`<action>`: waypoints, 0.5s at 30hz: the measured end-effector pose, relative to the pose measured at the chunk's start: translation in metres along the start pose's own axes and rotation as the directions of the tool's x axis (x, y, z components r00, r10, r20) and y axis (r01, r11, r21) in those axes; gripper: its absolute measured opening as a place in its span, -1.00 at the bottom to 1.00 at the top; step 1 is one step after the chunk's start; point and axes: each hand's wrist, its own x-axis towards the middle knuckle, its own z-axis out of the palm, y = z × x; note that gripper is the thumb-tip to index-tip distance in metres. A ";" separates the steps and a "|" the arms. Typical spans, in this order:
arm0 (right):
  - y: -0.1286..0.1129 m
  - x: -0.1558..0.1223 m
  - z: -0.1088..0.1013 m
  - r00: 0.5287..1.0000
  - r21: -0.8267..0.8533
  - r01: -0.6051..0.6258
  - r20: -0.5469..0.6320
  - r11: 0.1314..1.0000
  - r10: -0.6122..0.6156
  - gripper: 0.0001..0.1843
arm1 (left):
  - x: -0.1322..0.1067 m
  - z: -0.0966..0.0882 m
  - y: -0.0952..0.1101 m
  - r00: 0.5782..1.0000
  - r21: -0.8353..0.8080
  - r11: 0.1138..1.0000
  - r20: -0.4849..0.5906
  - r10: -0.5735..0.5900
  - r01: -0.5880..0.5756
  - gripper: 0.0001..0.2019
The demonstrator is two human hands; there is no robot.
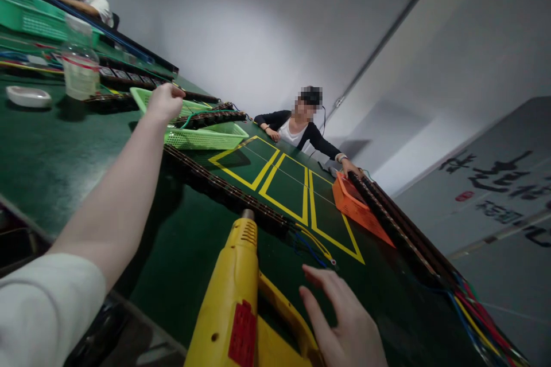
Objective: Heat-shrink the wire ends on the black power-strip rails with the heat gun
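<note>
My left hand [164,102] is stretched far out to the light green basket [206,136], its fingers closed over the basket's near rim or on something I cannot make out there. My right hand [344,324] hovers low at the front with fingers spread, holding nothing, right beside a yellow heat gun [235,298] that lies on the green table [55,155] with its nozzle pointing away. A long dark strip of components [224,190] runs across the table just past the nozzle, with coloured wires [316,246] at its end.
An orange tray [359,209] lies at the far side, where a person in a dark top rests both hands on the table. A clear plastic jar [80,66] and a white dish [28,96] stand at the left. Another person sits far left. Yellow lines mark boxes on the table.
</note>
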 end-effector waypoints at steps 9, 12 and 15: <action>0.034 0.082 0.044 0.977 -0.123 0.124 0.189 0.985 -0.100 -0.46 | -0.020 0.026 -0.002 0.979 0.256 0.966 0.204 -0.026 -0.028 -0.64; 0.047 0.099 0.064 0.967 -0.103 0.152 0.221 0.983 -0.127 -0.43 | -0.023 0.029 -0.003 0.983 0.245 0.969 0.178 -0.039 -0.006 -0.61; 0.055 0.111 0.069 0.966 -0.095 0.157 0.224 0.983 -0.132 -0.53 | -0.024 0.028 -0.003 0.993 0.236 0.972 0.117 -0.034 0.005 -0.59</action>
